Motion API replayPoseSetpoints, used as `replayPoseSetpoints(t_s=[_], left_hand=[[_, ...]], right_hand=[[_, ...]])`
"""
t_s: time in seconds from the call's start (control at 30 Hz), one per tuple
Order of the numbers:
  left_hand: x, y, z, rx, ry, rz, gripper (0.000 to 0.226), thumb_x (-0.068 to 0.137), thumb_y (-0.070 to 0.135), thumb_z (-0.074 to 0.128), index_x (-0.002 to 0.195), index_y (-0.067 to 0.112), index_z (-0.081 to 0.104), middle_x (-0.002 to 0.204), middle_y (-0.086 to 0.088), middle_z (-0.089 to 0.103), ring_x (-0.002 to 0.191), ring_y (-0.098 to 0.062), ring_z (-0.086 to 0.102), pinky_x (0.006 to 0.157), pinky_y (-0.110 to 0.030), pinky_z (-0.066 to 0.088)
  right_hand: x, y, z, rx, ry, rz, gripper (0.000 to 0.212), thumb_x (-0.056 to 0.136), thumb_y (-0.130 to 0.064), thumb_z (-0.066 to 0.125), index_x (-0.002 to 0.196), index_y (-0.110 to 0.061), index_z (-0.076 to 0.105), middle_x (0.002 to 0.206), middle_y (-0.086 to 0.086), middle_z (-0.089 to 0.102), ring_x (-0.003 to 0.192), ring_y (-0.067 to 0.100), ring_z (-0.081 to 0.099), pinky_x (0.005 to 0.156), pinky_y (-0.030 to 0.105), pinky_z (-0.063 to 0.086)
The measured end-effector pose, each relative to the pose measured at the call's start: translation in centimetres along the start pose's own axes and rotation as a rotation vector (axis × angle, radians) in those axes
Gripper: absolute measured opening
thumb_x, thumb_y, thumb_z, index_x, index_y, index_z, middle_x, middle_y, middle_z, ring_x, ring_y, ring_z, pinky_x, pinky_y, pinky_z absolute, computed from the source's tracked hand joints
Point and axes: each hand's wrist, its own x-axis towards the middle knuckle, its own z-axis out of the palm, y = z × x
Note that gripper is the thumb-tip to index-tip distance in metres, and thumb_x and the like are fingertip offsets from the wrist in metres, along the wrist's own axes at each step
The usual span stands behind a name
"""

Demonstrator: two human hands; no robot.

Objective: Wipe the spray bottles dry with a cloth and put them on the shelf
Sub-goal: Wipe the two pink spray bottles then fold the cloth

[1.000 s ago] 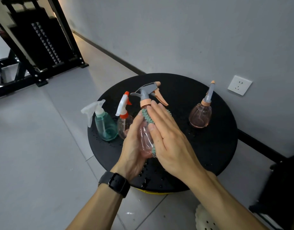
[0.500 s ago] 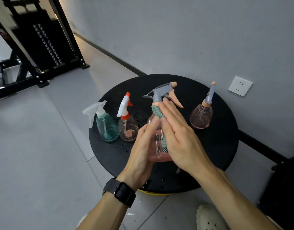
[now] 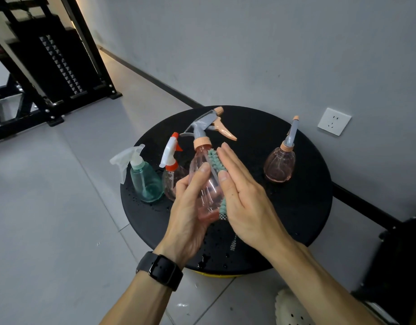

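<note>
A clear pink spray bottle (image 3: 205,181) with a grey head and orange trigger is held up over the round black table (image 3: 296,207). My left hand (image 3: 190,207) grips its lower body from the left. My right hand (image 3: 244,191), fingers flat, presses a green nubbly cloth (image 3: 215,160) against the bottle's right side. On the table's left stand a teal bottle (image 3: 144,181) with a clear trigger and a small clear bottle (image 3: 170,174) with a white and red trigger. A round pink bottle (image 3: 279,165) with a tall nozzle stands at the right.
Water drops speckle the table's front and left. A black metal rack (image 3: 56,66) stands on the floor at the far left. The grey wall behind carries a white socket (image 3: 334,121). A dark object stands at the right edge, and a white perforated shoe (image 3: 291,310) shows below.
The held bottle has tipped back left and more upright. My right hand has slid along its side with the cloth. The camera has shifted slightly.
</note>
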Motion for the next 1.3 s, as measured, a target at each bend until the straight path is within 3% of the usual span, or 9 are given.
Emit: replayPoseSetpoints(t_s=[0.13,0.23,0.43,0.53,0.67,0.83,0.97,1.17,1.3], left_hand=[[-0.8,-0.5,0.5,0.116,-0.072,-0.035,0.066,0.085,0.042,0.072,0.137,0.009,0.050,0.125,-0.011,0.068,0.111,-0.030,0.069,0.085,-0.064,0.055],[-1.0,-0.7,0.7,0.165,-0.104,-0.087,0.062,0.086,0.045,0.070,0.133,0.009,0.053,0.124,-0.013,0.068,0.108,-0.031,0.070,0.080,-0.057,0.058],[-1.2,-0.7,0.9,0.174,-0.130,-0.084,0.060,0.082,0.041,0.073,0.134,0.017,0.054,0.123,-0.009,0.070,0.110,-0.030,0.070,0.089,-0.062,0.055],[-0.8,-0.6,0.5,0.124,-0.078,-0.058,0.060,0.083,0.043,0.071,0.134,0.014,0.057,0.129,-0.017,0.065,0.109,-0.033,0.069,0.082,-0.052,0.058],[-0.6,0.1,0.1,0.035,-0.109,-0.035,0.036,0.091,0.044,0.059,0.110,0.018,0.074,0.104,-0.013,0.071,0.089,-0.026,0.071,0.076,-0.045,0.058],[-0.2,0.7,-0.2,-0.006,-0.096,-0.023,0.040,0.095,0.044,0.055,0.117,0.016,0.071,0.110,-0.013,0.070,0.092,-0.027,0.070,0.074,-0.041,0.058],[-0.4,0.7,-0.4,0.096,-0.090,-0.062,0.053,0.091,0.051,0.055,0.127,0.014,0.065,0.116,-0.013,0.070,0.103,-0.030,0.068,0.086,-0.049,0.056],[-1.0,0.5,0.2,0.243,-0.123,-0.133,0.050,0.096,0.043,0.044,0.120,0.004,0.064,0.100,-0.009,0.071,0.092,-0.024,0.069,0.079,-0.048,0.059],[-1.1,0.1,0.2,0.290,-0.143,-0.142,0.052,0.092,0.053,0.055,0.122,0.012,0.066,0.113,-0.012,0.070,0.103,-0.027,0.068,0.085,-0.049,0.058]], right_hand=[[0.5,0.4,-0.8,-0.001,0.073,-0.021,0.045,0.105,-0.025,0.031,0.150,-0.027,0.027,0.157,-0.017,0.021,0.142,-0.009,0.013,0.119,0.029,0.020],[0.7,0.8,-1.4,-0.008,0.094,-0.017,0.044,0.105,-0.024,0.032,0.149,-0.025,0.029,0.156,-0.017,0.023,0.141,-0.010,0.015,0.119,0.029,0.020],[0.8,1.0,-1.3,-0.004,0.091,-0.021,0.045,0.105,-0.024,0.031,0.149,-0.027,0.027,0.155,-0.021,0.019,0.141,-0.012,0.012,0.119,0.027,0.018],[0.6,0.9,-0.7,0.071,0.088,-0.016,0.043,0.105,-0.028,0.030,0.146,-0.040,0.021,0.156,-0.020,0.020,0.141,-0.010,0.015,0.119,0.032,0.023],[0.2,0.7,0.0,0.132,0.066,-0.021,0.045,0.104,-0.033,0.027,0.148,-0.038,0.016,0.157,-0.019,0.019,0.142,-0.006,0.017,0.116,0.036,0.029],[-0.2,0.4,0.4,0.147,0.052,-0.001,0.048,0.103,-0.031,0.027,0.149,-0.032,0.016,0.157,-0.021,0.016,0.140,-0.012,0.013,0.118,0.029,0.025],[-0.1,0.4,0.1,0.113,0.061,-0.020,0.049,0.101,-0.036,0.025,0.149,-0.033,0.016,0.156,-0.022,0.017,0.141,-0.011,0.012,0.118,0.025,0.023],[0.4,1.1,-0.9,0.170,0.136,-0.010,0.043,0.105,-0.025,0.033,0.146,-0.035,0.028,0.152,-0.020,0.032,0.136,-0.011,0.027,0.115,0.026,0.029],[0.5,1.4,-1.0,0.155,0.138,-0.017,0.043,0.105,-0.025,0.034,0.147,-0.034,0.031,0.151,-0.017,0.035,0.135,-0.008,0.032,0.113,0.030,0.033]])
